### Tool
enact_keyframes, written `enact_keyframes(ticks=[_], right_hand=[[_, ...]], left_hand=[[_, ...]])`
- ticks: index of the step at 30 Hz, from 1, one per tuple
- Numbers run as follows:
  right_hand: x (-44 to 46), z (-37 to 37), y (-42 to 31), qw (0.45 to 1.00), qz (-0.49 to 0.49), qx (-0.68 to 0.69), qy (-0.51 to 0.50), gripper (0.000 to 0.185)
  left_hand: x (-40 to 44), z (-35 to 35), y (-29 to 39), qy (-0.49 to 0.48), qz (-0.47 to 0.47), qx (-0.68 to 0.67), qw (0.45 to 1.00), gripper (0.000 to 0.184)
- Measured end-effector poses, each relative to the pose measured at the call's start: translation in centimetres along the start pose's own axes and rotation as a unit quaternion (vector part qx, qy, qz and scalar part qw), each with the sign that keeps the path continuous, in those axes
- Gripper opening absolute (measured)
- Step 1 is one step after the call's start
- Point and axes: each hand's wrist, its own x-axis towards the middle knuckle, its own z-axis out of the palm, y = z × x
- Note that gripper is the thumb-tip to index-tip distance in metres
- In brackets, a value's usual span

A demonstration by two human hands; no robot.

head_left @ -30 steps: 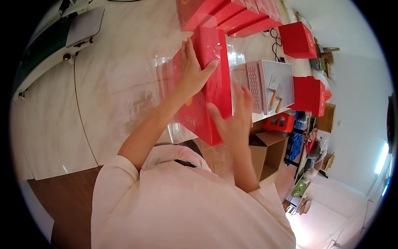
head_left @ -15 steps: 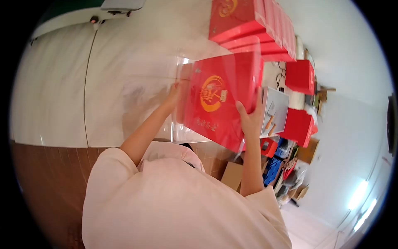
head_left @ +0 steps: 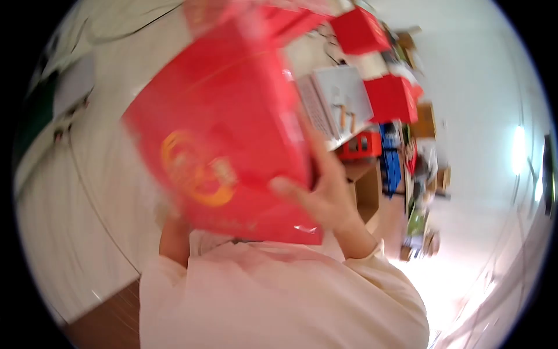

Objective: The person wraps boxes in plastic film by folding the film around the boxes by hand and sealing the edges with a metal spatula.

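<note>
A red gift box with a gold ring emblem is held up at a tilt in front of my chest, blurred by motion. Shiny glints on its surface suggest the clear plastic film around it. My right hand grips the box's right side, thumb on the printed face and fingers round the edge. My left hand is at the lower left edge, mostly hidden behind the box and smeared, so its fingers cannot be made out.
Beyond the box lies a pale tabletop with more red boxes at the far side. Further right are an open grey case with wooden-handled tools, two other red boxes, a red crate, blue crates and a cardboard box.
The gift box has come up closer to the camera and shifted left, tilting as it moved. My right hand stays on its side, while my left hand has dropped lower and become mostly hidden.
</note>
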Motion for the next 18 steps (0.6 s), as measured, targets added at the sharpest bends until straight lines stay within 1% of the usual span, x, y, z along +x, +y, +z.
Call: enact_keyframes(ticks=[2, 4, 5, 6, 8, 9, 10, 11, 12, 14, 15, 16, 18], right_hand=[[-0.8, 0.6, -0.5, 0.998, -0.05, 0.001, -0.038, 0.089], [-1.6, 0.2, -1.5, 0.996, -0.056, 0.017, -0.06, 0.087], [-1.9, 0.4, -1.5, 0.994, -0.087, 0.01, -0.059, 0.085], [-2.3, 0.3, -1.9, 0.995, -0.087, 0.017, -0.05, 0.085], [-2.5, 0.4, -1.8, 0.983, -0.142, -0.027, -0.111, 0.089], [-2.7, 0.0, -2.1, 0.98, -0.138, -0.03, -0.141, 0.089], [-2.6, -0.5, -2.0, 0.979, -0.142, -0.019, -0.142, 0.089], [-2.4, -1.1, -1.8, 0.967, -0.181, -0.043, -0.175, 0.083], [-2.1, -1.6, -1.7, 0.95, -0.224, -0.064, -0.21, 0.077], [-2.3, -2.7, -3.0, 0.947, -0.236, -0.083, -0.202, 0.069], [-2.1, -3.0, -3.2, 0.926, -0.295, -0.134, -0.195, 0.067], [-2.0, -2.8, -2.8, 0.908, -0.336, -0.158, -0.194, 0.065], [-2.0, -2.3, -2.0, 0.866, -0.418, -0.203, -0.183, 0.063]], left_hand=[[-1.0, 1.5, 0.8, -0.015, -0.024, -0.023, 0.999, 0.084], [-2.0, 3.2, 1.7, -0.021, -0.034, -0.033, 0.999, 0.084], [-2.7, 3.8, 2.3, -0.021, -0.037, -0.038, 0.998, 0.084], [-3.3, 4.3, 2.9, -0.023, -0.038, -0.038, 0.998, 0.084], [-4.0, 4.6, 4.0, -0.029, -0.037, -0.047, 0.998, 0.084], [-4.2, 4.2, 4.6, -0.032, -0.044, -0.053, 0.997, 0.084], [-4.4, 3.9, 5.2, -0.04, -0.042, -0.061, 0.996, 0.083], [-4.5, 2.5, 6.1, -0.067, -0.061, -0.088, 0.992, 0.083], [-5.0, 2.2, 7.0, -0.053, -0.046, -0.086, 0.994, 0.083], [-6.4, 2.0, 9.0, -0.12, -0.024, -0.099, 0.987, 0.084], [-7.3, 2.1, 9.8, -0.152, -0.004, -0.104, 0.983, 0.086], [-8.3, 2.1, 10.7, -0.136, 0.018, -0.103, 0.985, 0.086], [-10.5, 1.8, 11.8, -0.188, 0.038, -0.082, 0.978, 0.087]])
